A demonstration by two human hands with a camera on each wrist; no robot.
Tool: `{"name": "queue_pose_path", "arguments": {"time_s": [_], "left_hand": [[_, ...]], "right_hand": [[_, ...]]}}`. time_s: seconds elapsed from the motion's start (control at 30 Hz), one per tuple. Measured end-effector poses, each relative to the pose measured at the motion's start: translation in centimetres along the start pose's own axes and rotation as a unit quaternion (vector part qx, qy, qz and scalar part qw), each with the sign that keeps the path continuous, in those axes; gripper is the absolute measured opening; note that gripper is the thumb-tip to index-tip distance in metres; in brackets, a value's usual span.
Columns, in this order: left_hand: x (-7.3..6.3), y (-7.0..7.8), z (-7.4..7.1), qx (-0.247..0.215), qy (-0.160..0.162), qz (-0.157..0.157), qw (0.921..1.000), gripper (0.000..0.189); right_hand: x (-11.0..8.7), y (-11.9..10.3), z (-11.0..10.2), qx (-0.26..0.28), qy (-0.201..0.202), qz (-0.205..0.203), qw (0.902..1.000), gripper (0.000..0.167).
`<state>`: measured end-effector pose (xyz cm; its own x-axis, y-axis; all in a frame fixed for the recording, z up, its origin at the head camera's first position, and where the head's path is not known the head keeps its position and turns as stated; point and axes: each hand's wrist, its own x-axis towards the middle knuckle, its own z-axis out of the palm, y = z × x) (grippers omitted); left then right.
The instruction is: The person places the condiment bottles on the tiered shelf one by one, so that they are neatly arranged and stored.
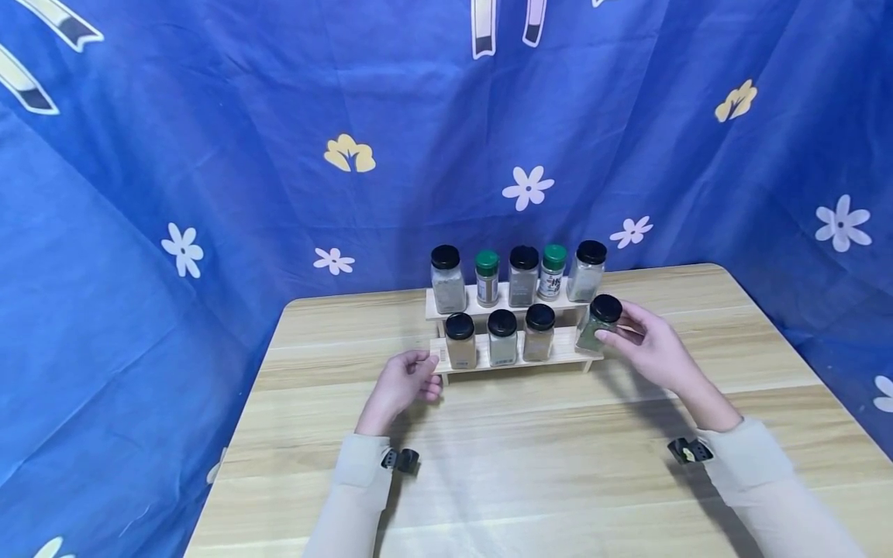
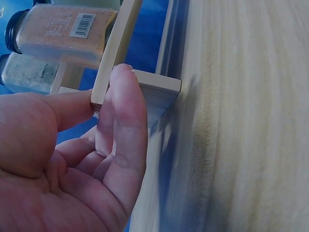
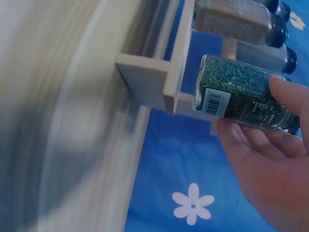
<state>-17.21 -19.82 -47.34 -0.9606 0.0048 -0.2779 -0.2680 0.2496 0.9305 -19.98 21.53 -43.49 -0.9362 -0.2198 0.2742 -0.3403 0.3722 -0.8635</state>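
A two-tier wooden rack (image 1: 519, 361) stands on the table, loaded with spice jars. My left hand (image 1: 405, 383) pinches the left end of its lower shelf between thumb and fingers; the left wrist view shows the shelf board (image 2: 116, 53) in that grip. With my right hand (image 1: 652, 345) I hold a black-lidded glass jar of green dried herbs (image 1: 594, 329), tilted, at the right end of the lower shelf. In the right wrist view, thumb and fingers lie around the herb jar (image 3: 236, 92), its base just off the shelf end.
Three black-lidded jars, one a brown spice jar (image 1: 538, 341), stand on the lower shelf. Several more, including a green-lidded shaker (image 1: 487, 283), line the upper shelf. A blue patterned cloth (image 1: 418, 194) hangs behind the wooden table (image 1: 530, 465).
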Motion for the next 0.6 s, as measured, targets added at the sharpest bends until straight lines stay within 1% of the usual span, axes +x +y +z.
{"name": "queue_pose_path", "arguments": {"time_s": [0.2,0.33,0.47,0.6], "left_hand": [[0.0,0.0,-0.1,-0.001,0.000,0.001,1.0000,0.049],[0.1,0.0,-0.1,-0.005,-0.001,0.004,1.0000,0.048],[0.1,0.0,-0.1,-0.009,-0.002,0.002,1.0000,0.048],[0.1,-0.1,-0.1,-0.008,0.000,-0.001,1.0000,0.046]], "right_hand": [[0.3,0.4,1.3,0.020,-0.031,0.000,0.9993,0.051],[0.7,0.4,1.8,0.029,-0.043,-0.005,0.9986,0.055],[0.9,0.6,2.1,0.029,-0.047,-0.006,0.9985,0.055],[0.8,0.8,2.5,0.021,-0.040,-0.003,0.9990,0.053]]}}
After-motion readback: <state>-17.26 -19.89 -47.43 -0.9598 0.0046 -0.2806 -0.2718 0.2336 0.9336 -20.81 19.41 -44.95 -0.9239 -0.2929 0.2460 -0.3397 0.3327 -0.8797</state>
